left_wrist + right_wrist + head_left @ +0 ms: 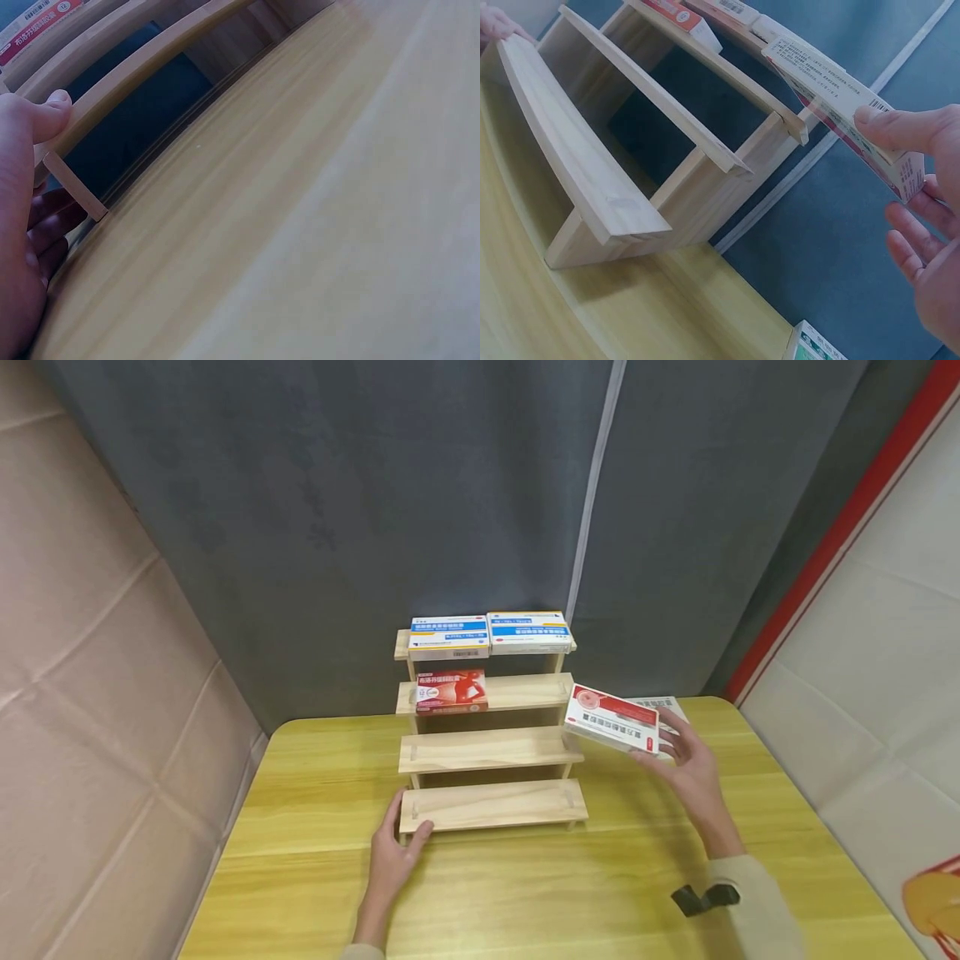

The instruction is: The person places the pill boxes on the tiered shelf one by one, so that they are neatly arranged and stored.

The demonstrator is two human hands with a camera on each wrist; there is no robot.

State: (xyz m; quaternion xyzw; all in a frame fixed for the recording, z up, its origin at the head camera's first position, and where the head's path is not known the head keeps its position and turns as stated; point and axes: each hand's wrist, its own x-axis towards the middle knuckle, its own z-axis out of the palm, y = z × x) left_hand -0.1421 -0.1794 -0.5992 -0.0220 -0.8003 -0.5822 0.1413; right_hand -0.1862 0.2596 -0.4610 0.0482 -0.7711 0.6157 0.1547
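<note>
In head view: grips red-and-white box [612,719] by one end in right hand [693,770], tilted, at right side of wooden rack [491,806]; grips left end of rack's lowest step with left hand [392,857]. Shows red box [451,692] on second step from top, two blue-and-white boxes [448,637] above.

In left wrist view: shows thumb over step's edge, fingers curled behind leg.

In right wrist view: shows thumb on red-and-white box's printed face.

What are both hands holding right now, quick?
Left hand: holding the wooden rack at its lower left corner.
Right hand: holding a red-and-white box.
</note>
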